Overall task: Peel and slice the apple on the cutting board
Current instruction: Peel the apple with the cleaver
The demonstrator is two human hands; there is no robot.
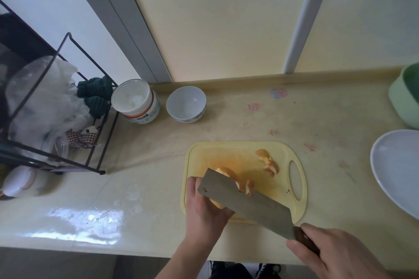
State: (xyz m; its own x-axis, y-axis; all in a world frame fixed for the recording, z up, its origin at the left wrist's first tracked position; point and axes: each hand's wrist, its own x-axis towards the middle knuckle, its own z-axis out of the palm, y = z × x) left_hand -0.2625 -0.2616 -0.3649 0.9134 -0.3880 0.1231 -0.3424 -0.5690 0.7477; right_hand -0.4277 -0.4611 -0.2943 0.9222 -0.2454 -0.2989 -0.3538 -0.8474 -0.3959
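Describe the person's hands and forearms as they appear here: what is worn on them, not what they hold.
Both hands are bare: no gloves, rings, watch or bracelets show on the left hand or the right hand. The left forearm is bare down to the frame edge, with no sleeve in view. The right wrist leaves the frame quickly, so any sleeve there cannot be seen.

The cleaver [244, 201] blade covers most of the apple [226, 175], and the left hand [204, 208] hides the fruit's lower side. The right hand [340, 253] conceals much of the dark handle and is cut by the bottom edge. At right, the white plate [394, 165] and green tub [405, 102] run off the frame. In the rack [68, 102] at left, the crumpled plastic [43, 106] is too blurred to tell its contents
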